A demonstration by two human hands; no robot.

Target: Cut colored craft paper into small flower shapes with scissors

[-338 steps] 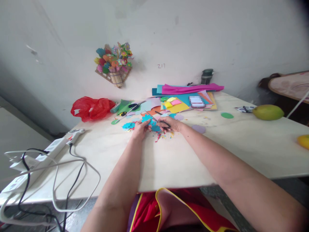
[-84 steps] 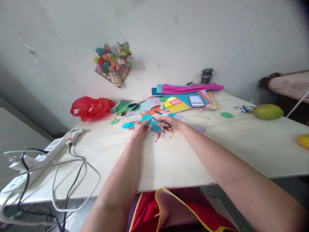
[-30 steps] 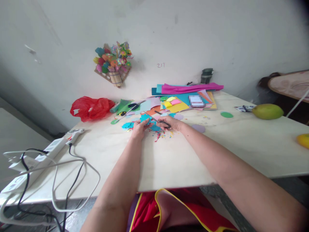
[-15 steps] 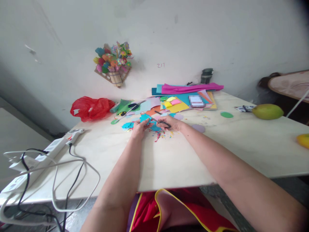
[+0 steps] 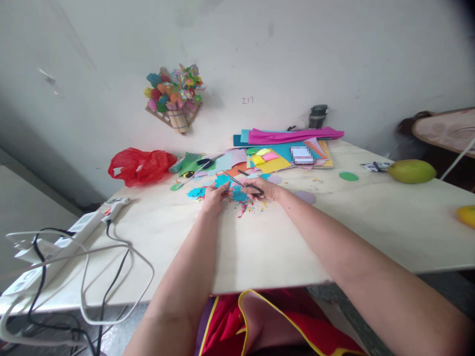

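Note:
My left hand point(image 5: 216, 196) is closed on a blue paper cutout point(image 5: 222, 181) with a scalloped edge, pinched between thumb and fingers. In my right hand point(image 5: 261, 190) is a pair of scissors point(image 5: 254, 189) with dark handles, its blades pointing left toward the blue paper. Whether the blades touch the paper I cannot tell. Another blue scalloped piece point(image 5: 196, 193) lies left of my left hand. More blue paper point(image 5: 239, 194) lies on the table between my hands. Small colourful paper scraps point(image 5: 249, 208) are scattered just in front of them.
Behind my hands lie coloured sheets point(image 5: 282, 164), a phone point(image 5: 302, 155) and a second pair of scissors point(image 5: 208, 161). A red plastic bag point(image 5: 141, 165) sits at left, above a power strip point(image 5: 55, 257) with tangled cables. A mango point(image 5: 411, 171) and a green paper circle point(image 5: 349, 176) are at right.
My right hand and the scissors have shifted very slightly to the right. My left hand stays in nearly the same place with the blue paper.

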